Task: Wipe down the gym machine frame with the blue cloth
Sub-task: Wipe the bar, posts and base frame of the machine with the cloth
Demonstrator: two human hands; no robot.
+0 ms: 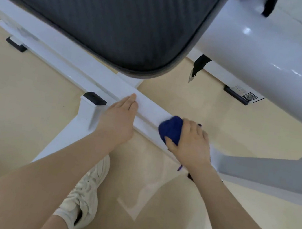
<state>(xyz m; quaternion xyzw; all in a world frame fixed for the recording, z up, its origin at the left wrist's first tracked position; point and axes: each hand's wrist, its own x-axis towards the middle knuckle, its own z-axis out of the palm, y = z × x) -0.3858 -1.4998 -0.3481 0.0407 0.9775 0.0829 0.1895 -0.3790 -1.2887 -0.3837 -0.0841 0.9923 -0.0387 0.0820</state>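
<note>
Frame (pixel 86 71) of white metal runs as a low bar from the upper left of the picture down to the right of centre, lying on a beige floor (pixel 21 116). At the far left of the bar a small black foot (pixel 16 44) sits under it, and a second black pad (pixel 94 98) sits on a white side leg (pixel 76 123) that goes toward the lower left. Above the bar, a dark grey seat pad (pixel 111 17) fills the upper left and the centre top. The left hand (pixel 119 119) lies flat on the bar just left of centre, its fingers straight and close together, holding nothing. Below it, a pale sneaker (pixel 83 195) stands on the floor. Right of centre, the right hand (pixel 190 144) presses a bunched blue cloth (pixel 170 129) on the bar, with the thumb and fingers curled around it. At the upper right a thick glossy white tube (pixel 269 58) crosses the picture, and a grey beam (pixel 273 172) lies at the right edge.
</note>
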